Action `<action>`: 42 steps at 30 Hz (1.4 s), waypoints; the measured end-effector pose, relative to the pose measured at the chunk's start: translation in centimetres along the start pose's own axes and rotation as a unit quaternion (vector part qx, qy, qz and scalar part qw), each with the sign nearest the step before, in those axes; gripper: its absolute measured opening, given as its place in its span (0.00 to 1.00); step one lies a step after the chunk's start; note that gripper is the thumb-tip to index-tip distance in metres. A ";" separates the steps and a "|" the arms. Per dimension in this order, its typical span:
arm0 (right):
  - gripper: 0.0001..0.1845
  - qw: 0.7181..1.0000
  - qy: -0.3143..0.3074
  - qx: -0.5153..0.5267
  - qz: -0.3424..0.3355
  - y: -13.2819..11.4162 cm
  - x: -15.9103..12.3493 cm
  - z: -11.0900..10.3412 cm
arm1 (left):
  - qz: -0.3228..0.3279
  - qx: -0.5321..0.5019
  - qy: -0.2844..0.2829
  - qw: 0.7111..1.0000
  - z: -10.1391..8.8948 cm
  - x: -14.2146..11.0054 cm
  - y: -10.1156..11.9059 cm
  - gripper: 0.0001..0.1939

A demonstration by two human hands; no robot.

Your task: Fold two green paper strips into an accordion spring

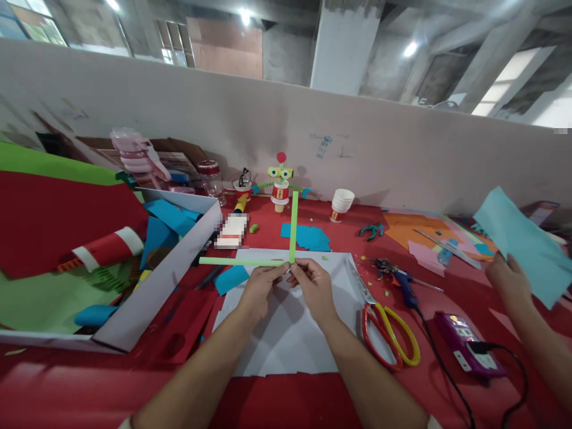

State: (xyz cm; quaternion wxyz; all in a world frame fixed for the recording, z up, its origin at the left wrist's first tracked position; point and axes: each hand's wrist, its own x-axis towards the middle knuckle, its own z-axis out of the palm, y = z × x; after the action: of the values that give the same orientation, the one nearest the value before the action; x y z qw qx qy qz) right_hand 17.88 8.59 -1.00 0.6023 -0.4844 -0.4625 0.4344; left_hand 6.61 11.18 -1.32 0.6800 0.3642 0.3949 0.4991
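Note:
Two light green paper strips meet at a right angle between my hands, one upright strip (294,229) pointing away and one sideways strip (241,261) reaching left. My left hand (263,286) pinches the corner where they join, thumb and fingertips together. From the other side, my right hand (314,286) pinches the same corner. The fingertips hide the overlap itself. Below lies a stack of white paper (290,345). To the right rest large scissors with red and yellow handles (388,333), their blades on the paper's edge.
An open white box (156,292) holds coloured paper at left. A paper-cup figure (280,192) and stacked cups (342,204) stand behind. A glue gun (404,289) and a purple power strip (467,345) lie right. Another person's hand (509,277) holds light blue paper (527,244).

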 end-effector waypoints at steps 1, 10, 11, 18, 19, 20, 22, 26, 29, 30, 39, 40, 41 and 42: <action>0.08 1.000 -0.002 0.004 0.000 0.0 0.0 0.0 | 0.012 0.009 0.007 1.000 0.1 -0.2 0.2 0.12; 0.08 0.991 -0.009 0.120 0.058 -0.3 0.5 -0.1 | 0.020 0.026 -0.032 0.999 -0.4 -0.1 0.5 0.06; 0.08 0.988 -0.018 0.138 0.071 -0.4 0.6 -0.1 | 0.010 0.022 -0.030 0.999 -0.5 0.0 0.4 0.06; 0.08 0.981 -0.047 0.163 0.098 -0.4 0.5 -0.3 | -0.073 -0.043 -0.049 0.995 -0.8 0.1 0.6 0.09; 0.08 0.981 -0.045 0.162 0.096 -0.4 0.5 -0.3 | -0.077 -0.046 -0.046 0.995 -0.8 0.2 0.6 0.10; 0.08 0.981 -0.043 0.161 0.094 -0.5 0.5 -0.2 | -0.078 -0.049 -0.044 0.995 -0.9 0.3 0.5 0.11; 0.08 0.983 -0.037 0.157 0.092 -0.5 0.4 -0.2 | -0.079 -0.050 -0.043 0.995 -1.0 0.4 0.5 0.13; 0.07 0.985 -0.035 0.141 0.089 -0.6 0.3 -0.2 | -0.070 -0.044 -0.048 0.995 -1.0 0.5 0.5 0.13; 0.06 0.986 -0.038 0.136 0.084 -0.5 0.3 -0.2 | -0.066 -0.049 -0.039 0.996 -0.9 0.4 0.5 0.13; 0.07 0.987 -0.039 0.134 0.082 -0.5 0.3 -0.2 | -0.067 -0.051 -0.037 0.996 -0.9 0.4 0.5 0.13; 0.04 0.994 -0.023 0.098 0.041 -0.2 0.5 -0.2 | -0.007 -0.014 -0.043 0.999 -0.2 -0.4 0.8 0.09; 0.04 0.995 -0.022 0.094 0.039 -0.2 0.5 -0.2 | 0.011 -0.015 -0.016 1.000 0.1 -0.5 0.8 0.09; 0.04 0.995 -0.022 0.091 0.039 -0.1 0.4 -0.2 | 0.024 -0.016 0.008 1.000 0.3 -0.6 0.7 0.09; 0.04 0.995 -0.022 0.091 0.039 -0.1 0.4 -0.2 | 0.032 -0.018 0.026 0.999 0.5 -0.7 0.6 0.09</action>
State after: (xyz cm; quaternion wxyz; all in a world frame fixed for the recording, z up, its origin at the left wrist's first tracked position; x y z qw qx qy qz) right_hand 18.12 8.95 -0.87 0.6163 -0.4355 -0.4150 0.5083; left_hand 6.71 10.62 -0.47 0.6594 0.3514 0.3919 0.5368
